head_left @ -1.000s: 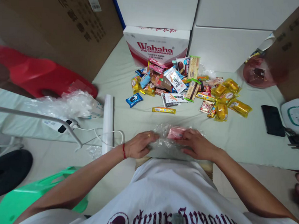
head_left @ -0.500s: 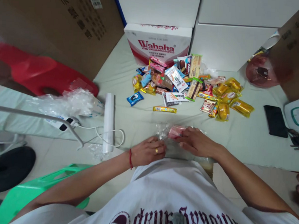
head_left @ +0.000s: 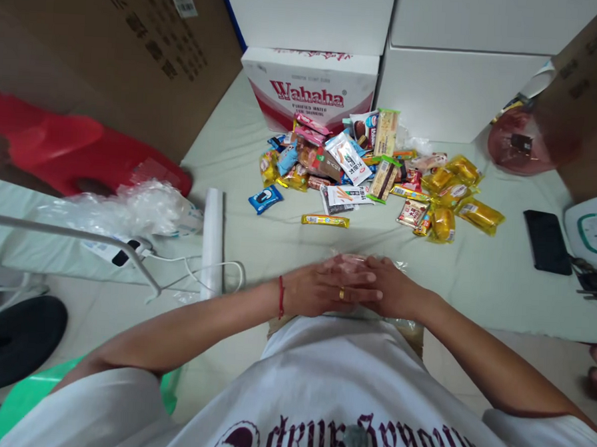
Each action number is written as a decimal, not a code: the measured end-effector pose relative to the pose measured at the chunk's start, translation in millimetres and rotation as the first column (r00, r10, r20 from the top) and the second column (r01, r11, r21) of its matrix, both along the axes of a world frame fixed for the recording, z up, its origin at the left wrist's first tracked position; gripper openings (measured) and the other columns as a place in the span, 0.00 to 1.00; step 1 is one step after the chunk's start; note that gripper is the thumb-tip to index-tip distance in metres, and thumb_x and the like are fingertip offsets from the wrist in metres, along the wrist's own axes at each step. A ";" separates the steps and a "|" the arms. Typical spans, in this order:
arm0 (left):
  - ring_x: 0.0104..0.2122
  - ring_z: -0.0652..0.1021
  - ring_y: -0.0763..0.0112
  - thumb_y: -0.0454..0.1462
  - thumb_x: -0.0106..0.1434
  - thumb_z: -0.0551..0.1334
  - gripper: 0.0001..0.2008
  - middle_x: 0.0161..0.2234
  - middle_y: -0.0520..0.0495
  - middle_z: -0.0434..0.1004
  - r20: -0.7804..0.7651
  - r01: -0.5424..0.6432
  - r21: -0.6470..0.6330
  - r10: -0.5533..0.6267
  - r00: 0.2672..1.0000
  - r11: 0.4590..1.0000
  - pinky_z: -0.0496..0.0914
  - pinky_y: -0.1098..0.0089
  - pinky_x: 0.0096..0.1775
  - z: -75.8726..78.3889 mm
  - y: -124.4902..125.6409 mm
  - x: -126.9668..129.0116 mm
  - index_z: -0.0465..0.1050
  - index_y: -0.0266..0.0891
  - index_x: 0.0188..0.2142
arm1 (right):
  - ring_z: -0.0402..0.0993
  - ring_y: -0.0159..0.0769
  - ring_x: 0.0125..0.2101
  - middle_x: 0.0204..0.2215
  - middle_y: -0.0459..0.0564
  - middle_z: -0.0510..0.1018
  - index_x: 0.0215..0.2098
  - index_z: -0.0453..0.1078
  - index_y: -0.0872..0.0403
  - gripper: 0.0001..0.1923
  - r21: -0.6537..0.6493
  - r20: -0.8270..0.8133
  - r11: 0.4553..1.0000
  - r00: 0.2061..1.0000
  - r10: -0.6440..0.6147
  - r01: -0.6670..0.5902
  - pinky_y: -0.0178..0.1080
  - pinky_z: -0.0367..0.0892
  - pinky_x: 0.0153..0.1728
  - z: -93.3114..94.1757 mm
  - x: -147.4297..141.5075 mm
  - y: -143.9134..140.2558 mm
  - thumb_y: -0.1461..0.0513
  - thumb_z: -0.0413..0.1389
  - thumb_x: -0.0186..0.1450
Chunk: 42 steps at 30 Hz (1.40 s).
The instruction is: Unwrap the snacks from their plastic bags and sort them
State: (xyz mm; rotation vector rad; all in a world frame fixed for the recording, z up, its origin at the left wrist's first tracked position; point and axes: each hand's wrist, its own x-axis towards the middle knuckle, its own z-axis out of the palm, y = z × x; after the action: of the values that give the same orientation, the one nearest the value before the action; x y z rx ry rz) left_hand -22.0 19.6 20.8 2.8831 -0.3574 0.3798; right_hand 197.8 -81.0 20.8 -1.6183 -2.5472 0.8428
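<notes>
Both hands lie flat at the near edge of the pale green tabletop (head_left: 476,273), left hand (head_left: 325,290) crossed over right hand (head_left: 393,292), fingers spread, pressing a crinkly clear plastic bag (head_left: 401,263) with a pink packet inside. Beyond lie glossy snack wrappers (head_left: 381,174) and a "Wahaha" carton (head_left: 308,84).

Single head-worn camera looking forward and down over the wearer's chest.

The view sits close above the left hand (head_left: 325,290) and right hand (head_left: 392,292) at the table's (head_left: 476,273) near edge, facing across it toward a snack pile (head_left: 371,170) and stacked boxes (head_left: 310,91) farther off. Wide lens bends the edges. No second view shares the scene.
</notes>
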 end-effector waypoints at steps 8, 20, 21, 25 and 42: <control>0.44 0.80 0.66 0.34 0.74 0.55 0.13 0.41 0.49 0.83 -0.262 -0.118 -0.166 0.071 0.962 0.979 0.62 0.48 0.65 19.5 23.5 7.3 0.78 0.50 0.42 | 0.65 0.52 0.52 0.50 0.60 0.76 0.54 0.78 0.49 0.15 0.073 0.045 0.991 0.993 0.107 -0.110 0.48 0.60 0.47 1.4 1.8 -1.5 0.60 0.56 0.72; 0.35 0.76 0.66 0.40 0.77 0.46 0.17 0.33 0.47 0.77 -0.278 -0.611 -0.319 0.544 0.792 0.725 0.62 0.61 0.46 -18.4 22.2 -24.2 0.69 0.41 0.38 | 0.65 0.50 0.60 0.62 0.59 0.72 0.68 0.67 0.50 0.30 0.024 -0.289 0.986 0.943 0.166 -0.166 0.51 0.60 0.58 7.7 31.7 7.5 0.46 0.55 0.72; 0.34 0.75 0.66 0.41 0.78 0.45 0.18 0.31 0.48 0.76 -0.292 -0.644 -0.336 0.574 0.765 0.687 0.62 0.61 0.45 -22.8 20.5 -23.9 0.68 0.41 0.36 | 0.64 0.52 0.61 0.63 0.60 0.72 0.68 0.67 0.51 0.34 0.024 -0.273 0.988 0.950 0.151 -0.150 0.52 0.60 0.59 7.6 29.3 6.3 0.45 0.59 0.69; 0.29 0.74 0.67 0.43 0.78 0.44 0.18 0.26 0.52 0.74 -0.368 -0.694 -0.409 0.589 0.719 0.592 0.64 0.63 0.45 -39.8 19.1 -21.7 0.67 0.42 0.37 | 0.68 0.51 0.59 0.57 0.58 0.78 0.63 0.73 0.49 0.24 -0.006 -0.175 1.000 0.985 0.014 -0.015 0.50 0.62 0.56 2.7 16.2 4.4 0.58 0.59 0.69; 0.34 0.78 0.61 0.54 0.73 0.52 0.23 0.31 0.45 0.80 -0.486 -0.699 -0.301 0.526 0.698 0.649 0.61 0.60 0.43 -33.5 29.7 -23.5 0.77 0.41 0.38 | 0.70 0.45 0.39 0.33 0.55 0.76 0.37 0.75 0.51 0.11 0.134 0.302 0.887 0.834 -0.462 0.442 0.39 0.63 0.33 0.7 26.6 24.2 0.57 0.53 0.73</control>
State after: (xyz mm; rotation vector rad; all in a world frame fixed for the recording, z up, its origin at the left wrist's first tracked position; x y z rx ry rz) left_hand -45.5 49.2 -12.7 2.4101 0.7381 0.0090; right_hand 224.4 -56.8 21.5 -2.3739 -2.1599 0.4793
